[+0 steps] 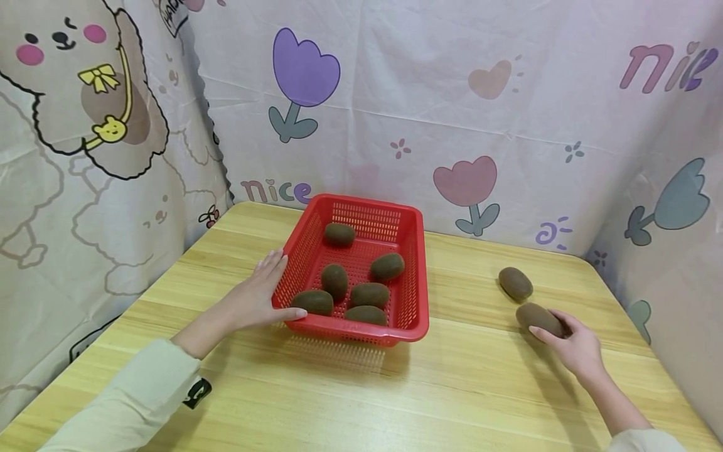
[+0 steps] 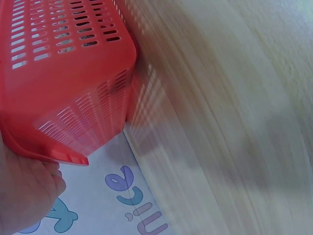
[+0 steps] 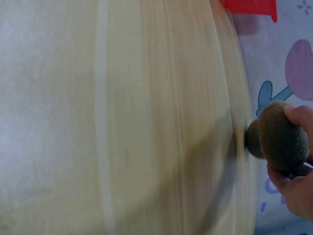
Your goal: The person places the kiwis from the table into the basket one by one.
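The right hand (image 1: 576, 344) lies at the right side of the table, its fingers curled over the near end of a brown kiwi (image 1: 539, 317); the right wrist view shows the thumb and fingers wrapped around that kiwi (image 3: 279, 139), which sits on or just above the wood. A second kiwi (image 1: 515, 283) lies just beyond it, close but apart, untouched.

The left hand (image 1: 261, 296) rests flat against the left wall of a red plastic basket (image 1: 415, 276), fingers straight along its side and the thumb stretched under the front corner rim, so it presses on the basket rather than grasping it. From the left wrist view the slotted basket (image 2: 63, 98) wall fills the upper left, with the palm (image 2: 24, 191) at its lower edge. Six kiwis lie inside the basket: one at the back (image 1: 339, 234), one toward the right (image 1: 387, 267), one in the middle (image 1: 334, 281), and three along the front (image 1: 312, 302) (image 1: 369, 294) (image 1: 365, 315).

Pale sleeves (image 1: 135, 402) cover both forearms. Everything rests on a light wooden table (image 1: 395, 395) with a striped plank grain; both wrist views blur it. The table is closed in on three sides by a white cloth backdrop (image 1: 508, 113) printed with tulips, hearts, the word "nice" and, at left, a cartoon dog (image 1: 68, 81).
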The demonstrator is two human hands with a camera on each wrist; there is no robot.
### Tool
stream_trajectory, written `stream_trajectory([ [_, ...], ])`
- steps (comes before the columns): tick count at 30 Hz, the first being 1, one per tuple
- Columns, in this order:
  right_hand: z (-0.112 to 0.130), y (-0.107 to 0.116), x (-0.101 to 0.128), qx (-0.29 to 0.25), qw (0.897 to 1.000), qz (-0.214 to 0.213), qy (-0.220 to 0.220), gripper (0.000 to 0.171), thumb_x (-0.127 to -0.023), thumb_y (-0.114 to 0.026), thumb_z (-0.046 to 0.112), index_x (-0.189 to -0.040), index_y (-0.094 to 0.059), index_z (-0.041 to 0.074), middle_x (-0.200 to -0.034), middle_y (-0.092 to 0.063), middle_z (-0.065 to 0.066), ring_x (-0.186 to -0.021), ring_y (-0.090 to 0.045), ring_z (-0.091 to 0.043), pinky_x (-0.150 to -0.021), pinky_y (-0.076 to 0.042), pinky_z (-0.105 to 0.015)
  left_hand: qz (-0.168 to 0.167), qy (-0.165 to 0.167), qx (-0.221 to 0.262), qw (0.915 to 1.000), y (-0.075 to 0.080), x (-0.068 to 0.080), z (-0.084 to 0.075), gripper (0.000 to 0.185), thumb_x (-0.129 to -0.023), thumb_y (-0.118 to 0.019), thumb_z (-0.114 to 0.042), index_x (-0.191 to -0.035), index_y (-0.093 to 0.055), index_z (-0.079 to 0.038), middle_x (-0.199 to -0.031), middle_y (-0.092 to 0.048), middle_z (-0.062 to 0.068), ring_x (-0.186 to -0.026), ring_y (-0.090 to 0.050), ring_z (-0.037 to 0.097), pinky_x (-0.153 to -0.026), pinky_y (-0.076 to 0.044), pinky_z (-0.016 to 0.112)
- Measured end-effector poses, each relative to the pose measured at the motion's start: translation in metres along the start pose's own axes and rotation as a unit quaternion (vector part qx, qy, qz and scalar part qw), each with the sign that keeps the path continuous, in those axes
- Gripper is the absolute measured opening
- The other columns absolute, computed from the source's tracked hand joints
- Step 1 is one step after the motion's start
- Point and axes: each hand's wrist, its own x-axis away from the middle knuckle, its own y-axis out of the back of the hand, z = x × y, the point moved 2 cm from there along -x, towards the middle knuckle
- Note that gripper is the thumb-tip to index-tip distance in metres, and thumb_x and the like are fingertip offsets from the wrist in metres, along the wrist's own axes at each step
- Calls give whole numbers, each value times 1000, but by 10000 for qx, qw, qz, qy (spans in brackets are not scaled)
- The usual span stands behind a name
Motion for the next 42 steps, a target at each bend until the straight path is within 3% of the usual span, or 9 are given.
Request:
stream_trajectory([
  [2,4,0,0,-14,10000,-34,76,64,-85,-66,33,-130,-46,-8,-125,-49,-36,-102,-57,-39,-58,-36,-5,-1,-1,-3,10000,0,0,0,116,-72,-62,-67,-146,-11,7,-155,-5,22,-143,-5,40,-115,-15,55],
  [4,8,0,-1,-37,9998,-98,172,63,-84,-67,33,-129,-48,-7,-124,-51,-35,-90,-61,-14,-58,-37,-4,-4,-2,-5,10000,0,0,0,116,-72,-62,-67,-146,-11,7,-155,-5,22,-143,-6,40,-114,-16,56],
  [7,14,-1,-2,-135,9993,-129,314,62,-83,-68,32,-128,-49,-7,-123,-52,-35,-79,-42,19,-58,-38,-4,-11,-15,-16,10000,1,0,0,116,-72,-62,-67,-146,-11,7,-155,-6,22,-143,-6,40,-114,-16,56],
  [9,18,-1,-2,-215,9989,-137,388,61,-83,-68,31,-128,-49,-7,-122,-53,-35,-76,-31,27,-58,-39,-4,-20,-22,-30,10000,1,0,1,116,-72,-62,-67,-146,-11,7,-155,-6,23,-143,-6,40,-114,-16,56],
  [25,55,-6,-2,-719,9944,-66,772,56,-83,-69,25,-127,-51,-5,-120,-55,-33,-77,-39,25,-60,-43,-3,-43,-51,-27,10000,0,0,1,116,-72,-62,-67,-146,-11,7,-155,-6,23,-143,-6,40,-115,-16,55],
  [42,108,-13,-8,-1468,9827,374,1069,56,-83,-69,18,-130,-48,-4,-126,-52,-28,-85,-44,21,-69,-44,-1,-45,-42,-13,10000,0,0,0,116,-72,-61,-68,-146,-11,6,-155,-6,23,-143,-6,40,-114,-16,55],
])
